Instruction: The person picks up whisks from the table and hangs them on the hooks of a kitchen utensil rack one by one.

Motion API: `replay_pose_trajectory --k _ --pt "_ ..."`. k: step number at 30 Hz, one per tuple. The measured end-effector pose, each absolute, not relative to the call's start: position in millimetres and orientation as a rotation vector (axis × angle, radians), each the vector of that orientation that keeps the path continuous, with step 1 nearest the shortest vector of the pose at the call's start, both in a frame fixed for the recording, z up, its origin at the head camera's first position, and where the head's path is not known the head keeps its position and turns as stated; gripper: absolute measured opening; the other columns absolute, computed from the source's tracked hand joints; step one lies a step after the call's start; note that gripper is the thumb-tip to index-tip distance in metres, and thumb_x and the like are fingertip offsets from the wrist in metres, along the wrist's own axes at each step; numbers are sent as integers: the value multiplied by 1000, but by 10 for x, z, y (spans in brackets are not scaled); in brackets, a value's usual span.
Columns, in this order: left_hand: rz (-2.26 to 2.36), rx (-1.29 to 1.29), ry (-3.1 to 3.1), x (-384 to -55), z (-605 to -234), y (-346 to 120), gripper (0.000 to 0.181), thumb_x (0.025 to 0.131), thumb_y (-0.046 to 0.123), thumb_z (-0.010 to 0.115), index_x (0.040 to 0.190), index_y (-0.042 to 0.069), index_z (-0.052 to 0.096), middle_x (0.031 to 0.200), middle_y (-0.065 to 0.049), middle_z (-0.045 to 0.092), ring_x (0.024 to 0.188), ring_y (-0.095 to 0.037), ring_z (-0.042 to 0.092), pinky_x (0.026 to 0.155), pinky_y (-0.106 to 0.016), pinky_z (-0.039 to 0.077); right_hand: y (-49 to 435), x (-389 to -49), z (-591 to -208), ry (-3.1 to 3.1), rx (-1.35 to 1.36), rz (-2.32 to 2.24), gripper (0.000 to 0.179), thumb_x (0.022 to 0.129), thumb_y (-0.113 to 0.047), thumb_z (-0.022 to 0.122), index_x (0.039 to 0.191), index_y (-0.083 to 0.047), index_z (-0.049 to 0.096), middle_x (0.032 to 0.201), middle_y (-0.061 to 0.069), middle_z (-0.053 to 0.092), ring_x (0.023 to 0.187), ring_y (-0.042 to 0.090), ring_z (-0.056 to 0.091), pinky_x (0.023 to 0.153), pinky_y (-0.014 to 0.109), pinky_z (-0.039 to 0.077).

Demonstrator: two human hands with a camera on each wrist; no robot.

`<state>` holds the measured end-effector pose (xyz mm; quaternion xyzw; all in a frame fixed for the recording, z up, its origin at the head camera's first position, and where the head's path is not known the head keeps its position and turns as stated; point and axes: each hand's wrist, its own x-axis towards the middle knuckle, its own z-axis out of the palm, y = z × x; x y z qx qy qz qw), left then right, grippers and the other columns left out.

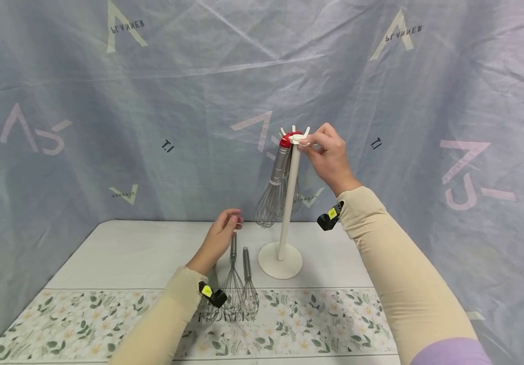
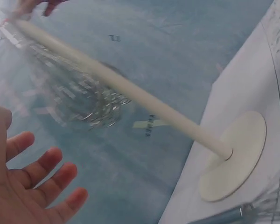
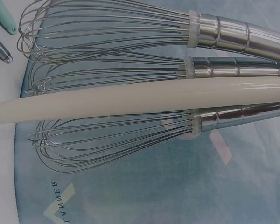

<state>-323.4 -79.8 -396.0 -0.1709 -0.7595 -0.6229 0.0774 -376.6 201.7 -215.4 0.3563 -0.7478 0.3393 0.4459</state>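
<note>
A white stand (image 1: pixel 290 203) rises from a round base (image 1: pixel 280 268) and has prongs at its top. Three metal whisks hang from it; the nearest hanging whisk (image 1: pixel 277 175) has a red handle end, and another whisk (image 3: pixel 116 140) shows below the pole in the right wrist view. My right hand (image 1: pixel 330 154) pinches the rim of the stand's top between thumb and fingers. Lower and to the left, my left hand (image 1: pixel 220 230) holds nothing, its fingers (image 2: pixel 51 161) loosely spread. Below it lie a middle whisk (image 1: pixel 233 284) and a smaller whisk (image 1: pixel 249 294).
Another whisk (image 1: pixel 213 284) lies partly behind my left wrist. A teal handle (image 3: pixel 4 16) shows at the corner of the right wrist view. The white table (image 1: pixel 143 253) carries a flowered strip (image 1: pixel 316 319). Grey-blue cloth (image 1: pixel 188 101) hangs behind and at both sides.
</note>
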Motion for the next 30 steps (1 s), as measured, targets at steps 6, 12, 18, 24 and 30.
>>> replay_pose_trajectory --k 6,12,18,24,30 --pt "-1955 -426 -2177 -3041 -4128 -1117 38 112 27 35 139 3 50 128 -22 57 118 -38 57 100 -51 49 2059 -3741 -2129 -1865 880 836 8 88 -9 77 84 -5 72 86 12 47 81 21 51 65 25 41" --pt "-2001 -200 -2162 -2899 -4410 -1396 38 113 27 35 140 3 48 128 -22 56 114 -31 58 99 -47 50 2054 -3719 -2110 -1868 881 822 8 89 -9 76 85 -4 72 86 15 47 80 23 49 64 25 39" --pt "-2018 -66 -2202 -2868 -4601 -1551 39 112 28 35 142 5 45 129 -20 55 116 -35 58 94 -42 52 2024 -3706 -2109 -1873 844 772 9 90 -10 76 86 -3 73 85 13 45 78 25 47 62 26 35" --pt "-2025 7 -2229 -2892 -4651 -1605 38 112 27 38 142 5 45 127 -20 56 114 -37 58 90 -40 54 1933 -3685 -2097 -1887 759 605 16 93 -17 74 83 -5 69 84 9 40 80 26 41 64 33 35" --pt "-2002 87 -2272 -2905 -4692 -1612 34 111 22 41 140 6 48 128 -23 57 111 -36 59 90 -46 53 1829 -3626 -2122 -1896 630 454 22 96 -23 71 80 -9 65 84 6 43 77 25 44 51 38 39"
